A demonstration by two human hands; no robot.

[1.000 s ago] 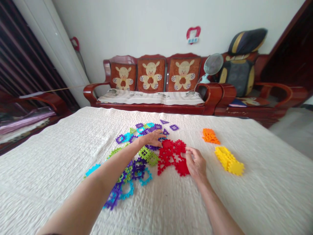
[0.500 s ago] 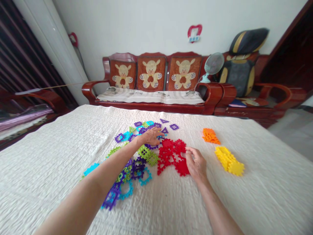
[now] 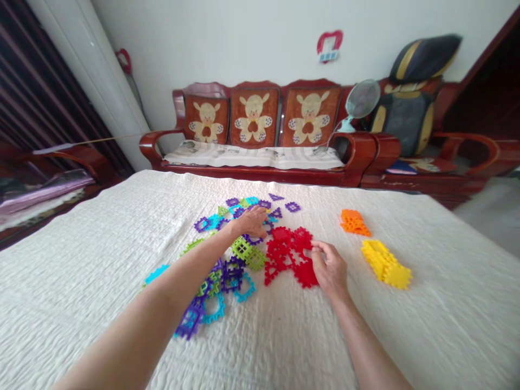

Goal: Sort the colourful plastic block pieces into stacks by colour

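Note:
Red gear-edged plastic pieces (image 3: 284, 246) lie in a flat group on the white quilted cover (image 3: 284, 346). At their right edge rests my right hand (image 3: 330, 268), fingers curled, thumb near the red pieces; whether it grips one is hidden. My left hand (image 3: 252, 221) reaches over the mixed pile, fingers spread and pointing down among purple and blue pieces. Below it are green square pieces (image 3: 247, 253) and dark purple ones (image 3: 233, 272). Orange pieces (image 3: 354, 222) and a yellow stack (image 3: 385, 264) sit apart on the right.
Blue pieces (image 3: 213, 309) and purple pieces (image 3: 190, 320) extend toward the front left, partly beside my left forearm. Beyond the covered surface stand a wooden sofa (image 3: 252, 174) with bear cushions, a small fan (image 3: 363, 99) and a chair with a massage pad (image 3: 406, 122).
The whole view has shifted slightly. My left hand's fingers have drawn a little nearer to the red group; my right hand stays at its right edge. The pieces keep about the same layout.

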